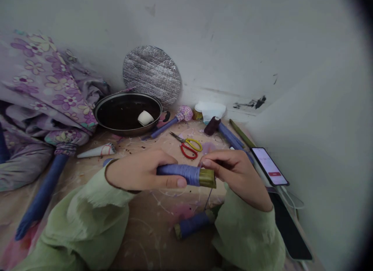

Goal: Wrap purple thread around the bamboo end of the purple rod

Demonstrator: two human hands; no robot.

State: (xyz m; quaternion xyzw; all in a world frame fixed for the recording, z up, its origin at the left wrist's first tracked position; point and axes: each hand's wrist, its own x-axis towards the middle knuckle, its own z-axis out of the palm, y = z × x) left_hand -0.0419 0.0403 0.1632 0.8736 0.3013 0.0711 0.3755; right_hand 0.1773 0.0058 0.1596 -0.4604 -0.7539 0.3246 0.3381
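Note:
My left hand (145,170) is wrapped around a stick wound with blue thread (183,173), its thumb along the winding. The bare olive-green end of the stick (207,178) points right. Beside that end, my right hand (233,168) is closed, thumb and index finger pinched at the edge of the winding on a blue thread (201,164) that barely shows. Below, a second blue-wound piece (192,225) lies on the table, partly behind my right sleeve. A thin dark strand (208,198) runs down between the two. Scissors (188,144) with red and yellow handles lie just beyond my hands.
A black pan (101,119) holding a white cup (145,118) stands before a silvery round mat (151,73). Floral cloth (52,77) and a blue rod (43,197) are left. A dark thread cone (212,125), a lit phone (269,166) and a black slab (291,224) sit right.

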